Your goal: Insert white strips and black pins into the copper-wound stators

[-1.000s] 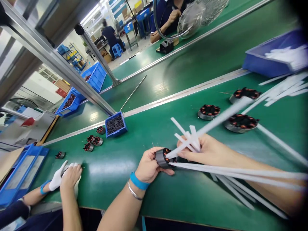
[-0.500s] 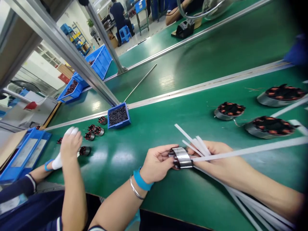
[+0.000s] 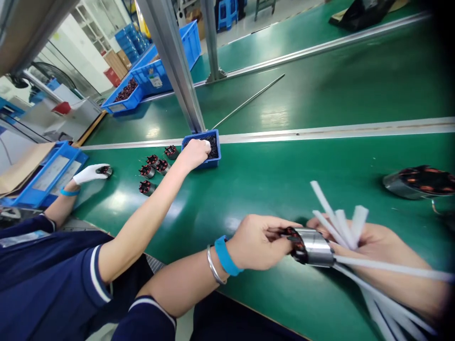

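Observation:
My left hand (image 3: 261,241), with a blue band and a silver bangle at the wrist, grips the near end of a metal stator (image 3: 314,246) with dark and copper-coloured windings. The stator lies on its side, just above the green bench. At its other end is my right hand (image 3: 380,241), closed around several white strips (image 3: 343,227). Some strips stick up above the fingers, others trail down to the right. Two strips run from the stator's right end. The right fingertips are partly hidden behind the stator.
A co-worker on the left reaches into a small blue bin (image 3: 212,163) of black pieces and holds a small stator (image 3: 104,171) in a gloved hand. Several small stators (image 3: 162,166) stand nearby. A larger stator (image 3: 419,182) sits at right.
The view has turned left and down. My hands still hold the stator and strips, with more windings showing. The co-worker's bare hand has moved to the bin, and the gloved hand now holds a small stator.

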